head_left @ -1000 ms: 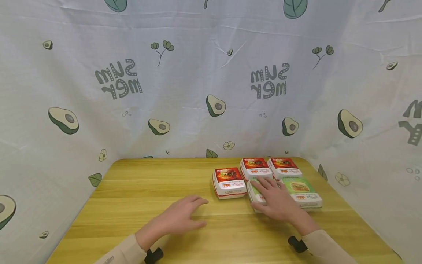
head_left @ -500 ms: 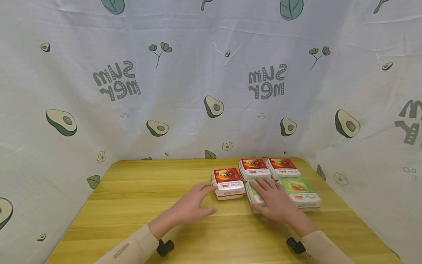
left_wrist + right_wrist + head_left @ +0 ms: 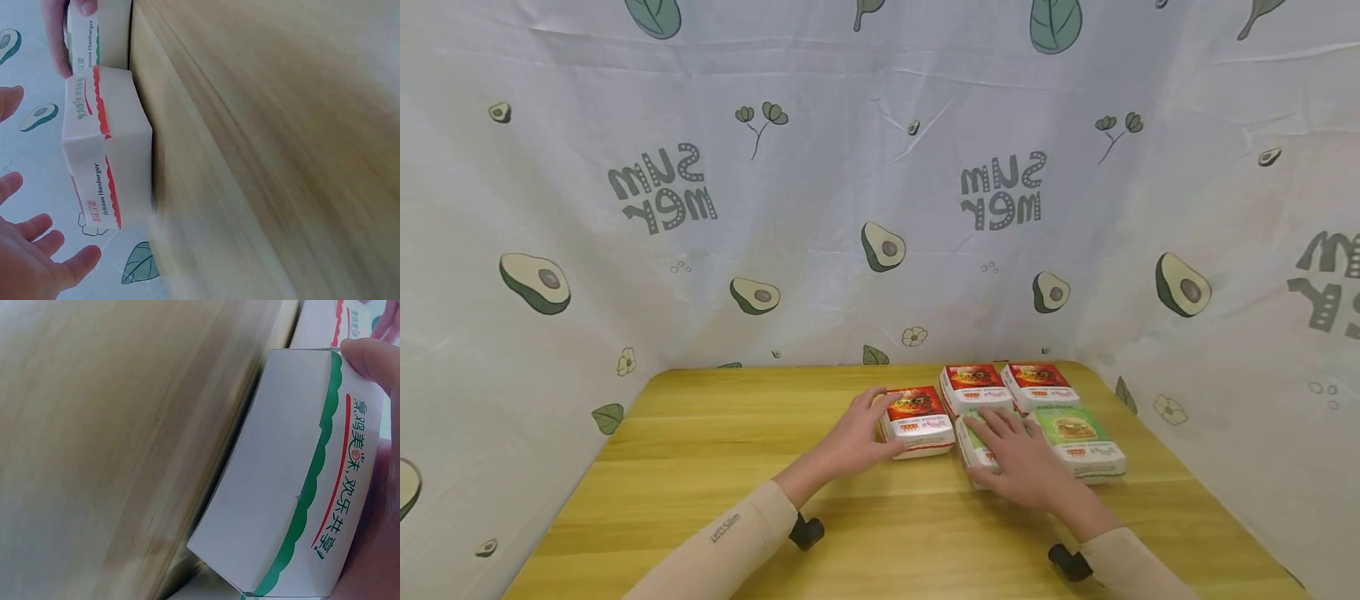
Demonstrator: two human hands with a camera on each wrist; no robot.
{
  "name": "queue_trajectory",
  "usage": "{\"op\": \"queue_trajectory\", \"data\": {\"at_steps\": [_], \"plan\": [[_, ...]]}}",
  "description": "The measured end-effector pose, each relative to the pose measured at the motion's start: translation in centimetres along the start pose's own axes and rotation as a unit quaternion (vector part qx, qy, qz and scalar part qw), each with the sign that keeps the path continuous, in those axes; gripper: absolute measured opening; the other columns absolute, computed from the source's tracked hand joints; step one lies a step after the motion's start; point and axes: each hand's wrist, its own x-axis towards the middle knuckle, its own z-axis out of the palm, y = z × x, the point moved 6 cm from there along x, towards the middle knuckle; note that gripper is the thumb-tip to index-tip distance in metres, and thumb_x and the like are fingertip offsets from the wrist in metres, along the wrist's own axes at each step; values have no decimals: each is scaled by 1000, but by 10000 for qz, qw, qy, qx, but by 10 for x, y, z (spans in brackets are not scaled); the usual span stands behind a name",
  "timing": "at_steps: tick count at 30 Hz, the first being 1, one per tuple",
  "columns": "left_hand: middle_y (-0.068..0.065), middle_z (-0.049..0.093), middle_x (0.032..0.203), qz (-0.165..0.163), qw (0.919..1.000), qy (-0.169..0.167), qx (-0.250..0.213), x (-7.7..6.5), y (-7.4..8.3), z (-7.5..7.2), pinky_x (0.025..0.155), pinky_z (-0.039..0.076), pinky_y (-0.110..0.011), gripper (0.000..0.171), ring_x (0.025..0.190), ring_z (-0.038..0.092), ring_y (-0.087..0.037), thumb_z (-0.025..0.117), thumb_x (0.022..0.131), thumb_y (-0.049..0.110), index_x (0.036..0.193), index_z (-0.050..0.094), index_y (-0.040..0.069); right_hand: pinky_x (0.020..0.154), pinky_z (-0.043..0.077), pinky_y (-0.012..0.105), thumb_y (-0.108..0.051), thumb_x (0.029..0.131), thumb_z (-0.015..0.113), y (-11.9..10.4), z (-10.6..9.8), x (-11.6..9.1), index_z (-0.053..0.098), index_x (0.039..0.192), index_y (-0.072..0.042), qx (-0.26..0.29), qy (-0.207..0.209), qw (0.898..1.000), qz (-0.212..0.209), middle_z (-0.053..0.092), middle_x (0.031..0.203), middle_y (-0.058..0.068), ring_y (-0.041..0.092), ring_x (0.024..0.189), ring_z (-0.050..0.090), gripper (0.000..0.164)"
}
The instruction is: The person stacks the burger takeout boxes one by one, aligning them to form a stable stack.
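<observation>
Hamburger boxes stand on the wooden table. My left hand is at the left side of a red-topped hamburger box, fingers by its upper left edge and thumb near its front corner. In the left wrist view, my spread fingers show beside that box. My right hand rests over a green-topped hamburger box, fingers stretched across its top and thumb at its front left corner. The right wrist view shows this box's white side with green scalloped trim. Its top is mostly covered by the hand.
Two more red-topped boxes, one beside another, stand behind the green ones. A second green-topped box sits right of my right hand. The table ends at a hanging avocado-print cloth at the back and sides.
My left hand has moved forward and right, from bare table to the left side of the nearer red box. My right hand stays on the green box; the view has tilted slightly.
</observation>
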Motion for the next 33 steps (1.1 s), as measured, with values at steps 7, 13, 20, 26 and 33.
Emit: {"op": "queue_trajectory", "data": {"at_steps": [7, 13, 20, 26, 33], "plan": [[-10, 14, 167, -269, 9995, -169, 30, 16, -8, 12, 113, 27, -68, 90, 153, 19, -35, 73, 85, 58, 159, 31, 28, 107, 26, 75, -60, 89, 66, -1, -1, 0, 47, 152, -23, -7, 8, 10000, 3, 42, 158, 11, 40, 143, 37, 76], [-9, 11, 168, -398, 9987, -319, 44, 26, -12, 21, 114, 23, -68, 99, 154, 16, -31, 76, 80, 61, 160, 28, 29, 108, 26, 74, -61, 89, 66, 0, 1, 0, 46, 152, -23, -52, 0, 10000, 16, 41, 158, 10, 39, 144, 36, 76], [-8, 9, 168, -481, 9983, -312, -121, 33, -14, 26, 114, 24, -68, 101, 154, 16, -32, 80, 77, 58, 159, 29, 29, 108, 26, 74, -61, 89, 66, 0, 1, 0, 46, 152, -23, -35, 12, 10000, 21, 41, 158, 10, 40, 143, 37, 76], [-10, 10, 168, -515, 9979, -382, -103, 39, -14, 31, 114, 25, -66, 103, 153, 16, -33, 81, 76, 57, 159, 28, 28, 108, 25, 74, -61, 89, 65, 0, 0, -1, 46, 152, -23, -10, -15, 10000, 57, 41, 158, 11, 40, 144, 37, 76], [-12, 12, 167, -590, 9971, -470, -10, 42, -16, 36, 113, 26, -67, 98, 153, 17, -33, 78, 78, 60, 158, 29, 32, 106, 26, 75, -59, 89, 67, -2, -2, -2, 48, 151, -21, 41, 100, 9999, -8, 42, 157, 13, 42, 142, 38, 75]]}}
